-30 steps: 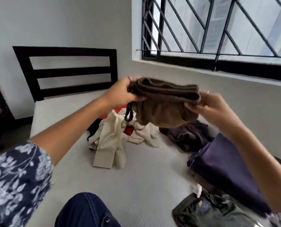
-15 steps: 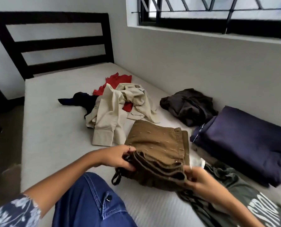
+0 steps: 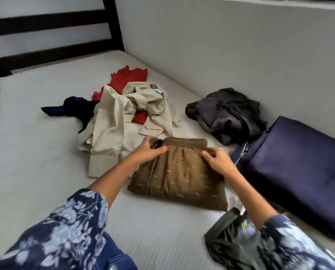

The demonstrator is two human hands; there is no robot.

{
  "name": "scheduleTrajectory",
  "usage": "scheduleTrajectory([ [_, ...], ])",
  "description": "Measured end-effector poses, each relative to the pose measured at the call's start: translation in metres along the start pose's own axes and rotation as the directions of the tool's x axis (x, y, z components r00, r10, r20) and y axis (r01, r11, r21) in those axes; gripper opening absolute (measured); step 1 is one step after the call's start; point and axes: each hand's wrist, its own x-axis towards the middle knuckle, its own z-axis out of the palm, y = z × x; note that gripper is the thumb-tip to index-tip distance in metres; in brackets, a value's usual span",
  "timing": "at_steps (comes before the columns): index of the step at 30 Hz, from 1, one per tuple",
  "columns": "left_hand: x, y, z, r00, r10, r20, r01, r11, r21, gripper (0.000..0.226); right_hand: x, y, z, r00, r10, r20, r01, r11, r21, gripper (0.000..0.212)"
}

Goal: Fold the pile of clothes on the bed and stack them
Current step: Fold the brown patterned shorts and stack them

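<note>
on the bed, centre: brown garment [image 3: 178,178] lies flat on the mattress [image 3: 36,152] as a folded rectangle, its gathered waistband at the 12 o'clock edge
change: a second ago it was held up in the air as a bundle between both hands; half a second ago it was coming down near the lap; now it is set down further out and spread flat; the view has tipped down from the window to the bed
left hand [image 3: 150,151]: at the garment's 11 o'clock corner; fingers curled, pinching the waistband where a dark cord end shows
right hand [image 3: 216,159]: at the 1 o'clock corner; fingers bent, pinching the waistband edge
unfolded pile: cream garment [image 3: 121,129] at 11 o'clock of the brown one, touching it, over a red cloth [image 3: 129,76] and a dark navy piece [image 3: 73,109]; crumpled grey garment [image 3: 225,114] at 1 o'clock, just beside
folded things: navy folded cloth [image 3: 299,164] at 3 o'clock against the wall; dark green garment [image 3: 229,242] at 5 o'clock, fold state unclear
meaning: judged from the lie, the brown piece is down and nearly folded; what seems left is squaring its top edge and moving it to the stack; four loose pieces wait
risk: cord end may slip out and spoil the fold
</note>
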Motion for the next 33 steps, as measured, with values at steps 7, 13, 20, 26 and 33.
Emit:
scheduleTrajectory([
  [7,-0.011,-0.064,0.027,0.915,-0.005,-0.403,0.141,0.940,0.310,0.088,-0.040,0.014,0.023,0.996,0.070,-0.054,-0.078,0.984,-0.161,0.062],
  [13,-0.012,-0.044,0.033,0.912,-0.180,-0.367,0.240,0.963,0.123,0.076,-0.057,0.002,0.033,0.956,0.278,-0.095,-0.291,0.943,-0.164,0.079],
  [20,-0.024,-0.023,0.032,0.953,-0.293,-0.083,0.255,0.917,-0.305,0.032,-0.075,-0.009,0.039,0.868,0.418,-0.269,-0.464,0.875,-0.136,0.085],
  [26,-0.040,-0.019,0.025,0.947,-0.319,0.027,0.306,0.876,-0.373,0.029,-0.085,-0.008,0.045,0.867,0.445,-0.223,-0.456,0.890,0.005,0.090],
  [33,-0.057,-0.023,0.006,0.926,-0.349,0.142,0.376,0.848,-0.374,0.024,-0.084,-0.018,0.017,0.854,0.480,0.203,-0.521,0.787,0.331,0.069],
])
